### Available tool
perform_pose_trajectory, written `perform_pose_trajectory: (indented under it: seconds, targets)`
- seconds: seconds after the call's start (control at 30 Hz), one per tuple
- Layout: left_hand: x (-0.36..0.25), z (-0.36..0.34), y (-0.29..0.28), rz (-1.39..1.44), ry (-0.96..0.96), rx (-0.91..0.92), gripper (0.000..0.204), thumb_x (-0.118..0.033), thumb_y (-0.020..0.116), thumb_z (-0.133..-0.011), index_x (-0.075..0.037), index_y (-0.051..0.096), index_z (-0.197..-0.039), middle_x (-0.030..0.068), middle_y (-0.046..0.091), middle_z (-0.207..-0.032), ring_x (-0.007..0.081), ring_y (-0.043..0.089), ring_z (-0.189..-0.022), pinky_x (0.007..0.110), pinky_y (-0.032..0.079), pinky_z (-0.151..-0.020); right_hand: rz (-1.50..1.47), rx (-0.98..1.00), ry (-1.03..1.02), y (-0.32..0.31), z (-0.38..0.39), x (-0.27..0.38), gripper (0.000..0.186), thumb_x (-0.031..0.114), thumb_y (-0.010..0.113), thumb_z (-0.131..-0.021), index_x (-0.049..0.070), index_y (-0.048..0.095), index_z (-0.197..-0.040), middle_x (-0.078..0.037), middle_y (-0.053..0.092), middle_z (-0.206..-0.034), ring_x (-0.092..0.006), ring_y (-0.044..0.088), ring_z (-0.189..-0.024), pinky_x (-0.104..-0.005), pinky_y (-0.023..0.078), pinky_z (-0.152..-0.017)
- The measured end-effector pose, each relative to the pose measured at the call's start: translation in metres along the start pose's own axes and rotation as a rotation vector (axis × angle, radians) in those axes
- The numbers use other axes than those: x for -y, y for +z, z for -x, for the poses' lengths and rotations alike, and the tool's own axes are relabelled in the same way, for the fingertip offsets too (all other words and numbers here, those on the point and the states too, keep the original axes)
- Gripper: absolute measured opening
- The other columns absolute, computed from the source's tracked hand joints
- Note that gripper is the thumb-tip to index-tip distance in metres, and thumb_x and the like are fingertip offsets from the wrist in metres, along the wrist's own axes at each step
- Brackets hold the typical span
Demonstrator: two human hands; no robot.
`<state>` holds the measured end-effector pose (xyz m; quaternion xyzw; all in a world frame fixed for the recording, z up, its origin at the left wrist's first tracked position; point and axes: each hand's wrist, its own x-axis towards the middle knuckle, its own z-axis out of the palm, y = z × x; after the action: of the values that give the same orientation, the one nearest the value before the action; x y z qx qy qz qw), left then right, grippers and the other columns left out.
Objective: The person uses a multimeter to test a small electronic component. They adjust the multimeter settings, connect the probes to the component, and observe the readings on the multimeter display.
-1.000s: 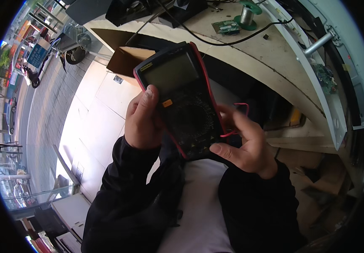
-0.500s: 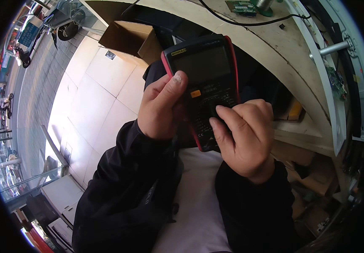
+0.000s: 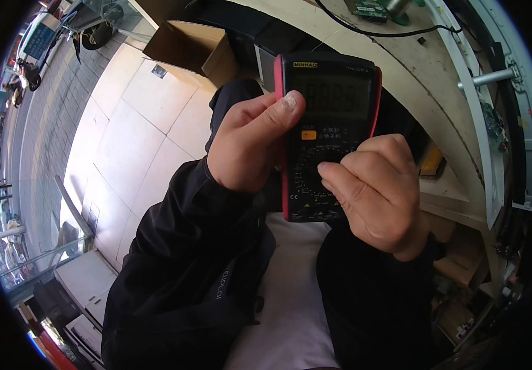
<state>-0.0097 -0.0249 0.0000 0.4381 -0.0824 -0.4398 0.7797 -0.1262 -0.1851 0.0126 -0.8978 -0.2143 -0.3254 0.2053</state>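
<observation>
A black multimeter (image 3: pixel 335 125) with red side edges is held upright over my lap, face toward me. My left hand (image 3: pixel 246 142) is closed round its left side, the thumb lying on the front beside the display (image 3: pixel 333 97). Faint dark segments show on that grey display. Below it are an orange button (image 3: pixel 308 135) and a round dial (image 3: pixel 311 179) ringed with small markings. At the dial, my right hand (image 3: pixel 378 192) is closed in a pinch on the knob, hiding its right part and the lower right of the case.
An open cardboard box (image 3: pixel 218 60) stands on the tiled floor (image 3: pixel 149 114) at the far left. The workbench (image 3: pixel 306 28) curves along the far right, bearing a green circuit board (image 3: pixel 366 8) and a black cable (image 3: pixel 364 33). A yellow item (image 3: pixel 432 163) lies near the bench's lower shelf.
Both hands have shifted right with the multimeter, which has turned from a slight tilt to nearly straight. Its display, blank before, now has segments on it. The right hand stays at the dial.
</observation>
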Motion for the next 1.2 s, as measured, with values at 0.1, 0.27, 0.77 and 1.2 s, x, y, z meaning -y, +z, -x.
perform_pose_trajectory:
  seconds: [0.1,0.27,0.77,1.2]
  targets:
    - [0.0,-0.001,-0.001,0.002,-0.004,0.02,0.043,-0.034,0.056,-0.103,0.004,0.063,-0.121,0.0082,0.07,-0.101,0.0114,0.063,-0.084,0.025,0.048,-0.071,-0.013,0.049,-0.031,-0.005,-0.005,0.0,0.023,0.005,0.071,-0.067,-0.004,0.07,-0.088,-0.004,0.059,-0.08,-0.0203,0.056,-0.073,-0.0319,0.039,-0.064]
    - [-0.002,0.0,0.001,0.009,-0.032,0.02,0.044,-0.034,0.056,-0.103,0.006,0.062,-0.121,0.0097,0.07,-0.103,0.0122,0.064,-0.086,0.025,0.049,-0.073,-0.018,0.11,-0.062,-0.012,-0.009,-0.001,0.025,0.007,0.069,-0.065,-0.004,0.07,-0.088,-0.004,0.059,-0.081,-0.0206,0.055,-0.073,-0.032,0.038,-0.063]
    - [0.004,-0.003,-0.001,0.068,-0.008,-0.022,0.044,-0.031,0.054,-0.104,0.009,0.062,-0.121,0.0138,0.07,-0.109,0.0166,0.066,-0.097,0.03,0.052,-0.087,-0.042,0.11,0.003,-0.002,-0.002,-0.002,0.024,0.003,0.074,-0.066,-0.004,0.068,-0.088,-0.006,0.058,-0.08,-0.0221,0.054,-0.072,-0.033,0.039,-0.06]
    - [-0.004,0.003,-0.041,0.038,0.115,0.052,0.06,-0.042,0.051,-0.102,0.011,0.048,-0.132,0.0239,0.065,-0.119,0.0315,0.068,-0.104,0.042,0.057,-0.09,-1.097,0.38,0.889,0.011,0.044,0.016,0.074,0.021,0.083,-0.084,-0.003,0.044,-0.142,-0.014,0.067,-0.109,-0.0163,0.065,-0.099,-0.0313,0.053,-0.087]
